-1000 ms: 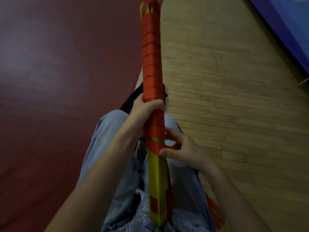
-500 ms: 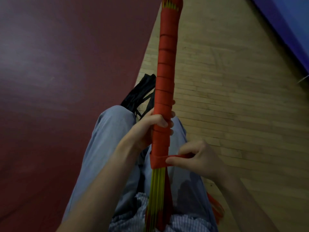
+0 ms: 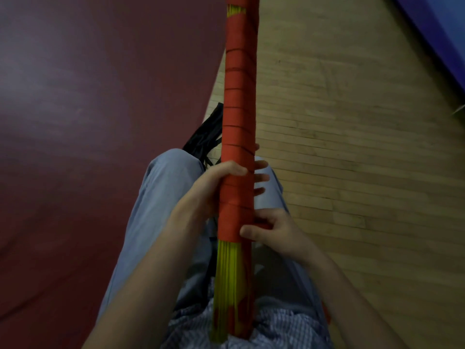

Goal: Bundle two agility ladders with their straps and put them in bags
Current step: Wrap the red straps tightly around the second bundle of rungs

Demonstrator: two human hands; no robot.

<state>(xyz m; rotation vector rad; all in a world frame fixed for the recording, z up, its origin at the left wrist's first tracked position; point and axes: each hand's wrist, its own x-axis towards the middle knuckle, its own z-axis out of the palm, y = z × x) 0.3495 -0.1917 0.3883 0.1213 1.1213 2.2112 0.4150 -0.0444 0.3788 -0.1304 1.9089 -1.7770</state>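
- Left hand (image 3: 216, 187) grips the ladder bundle (image 3: 239, 122), upright over the lap; right hand (image 3: 274, 230) pinches the red strap (image 3: 234, 222) against its lower end
- wrapping's nearly done I reckon; next, the strap end needs fastening snug; black bag (image 3: 206, 137) lies past the knee
- half a second back the right hand was pulling strap sideways; now it's pressed in close

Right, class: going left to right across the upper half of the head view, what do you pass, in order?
Dark red floor → black bag → strap-wrapped ladder bundle → wooden floor → blue mat in the top right corner.
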